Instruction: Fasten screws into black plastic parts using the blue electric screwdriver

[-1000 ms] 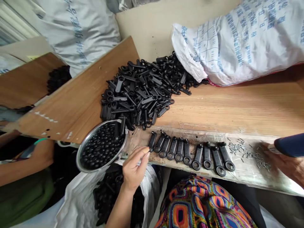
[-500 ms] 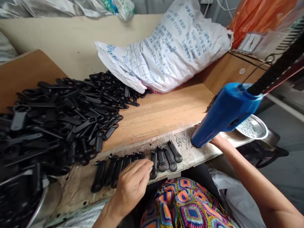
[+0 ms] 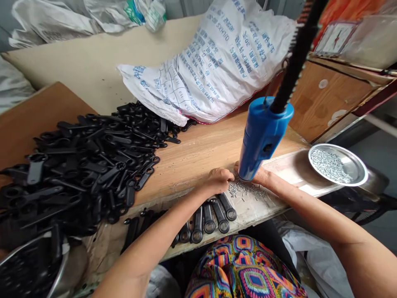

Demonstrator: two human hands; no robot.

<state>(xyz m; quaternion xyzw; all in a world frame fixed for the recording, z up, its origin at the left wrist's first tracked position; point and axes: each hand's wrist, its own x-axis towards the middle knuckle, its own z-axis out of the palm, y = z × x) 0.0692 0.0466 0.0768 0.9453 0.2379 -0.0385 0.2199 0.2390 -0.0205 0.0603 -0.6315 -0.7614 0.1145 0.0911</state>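
My left hand (image 3: 218, 179) reaches across the bench edge, fingers curled in a pinch over a scatter of small metal pins (image 3: 246, 191); what it pinches is too small to make out. My right hand (image 3: 259, 175) is closed round the lower end of a blue power screwdriver (image 3: 262, 136) that hangs from a black coiled cable (image 3: 296, 49), its tip down at the pins. A row of black plastic handles (image 3: 211, 215) lies side by side at the front edge, partly under my left forearm.
A big heap of black plastic handles (image 3: 89, 161) covers the left of the wooden bench (image 3: 204, 153). A printed white sack (image 3: 217, 62) lies behind. A metal dish of pins (image 3: 336, 164) sits at the right, a metal bowl (image 3: 34, 265) of black parts at the lower left.
My left hand left the row of handles and moved right to the loose pins. The blue screwdriver swung from slanted to nearly upright, closer to the middle.
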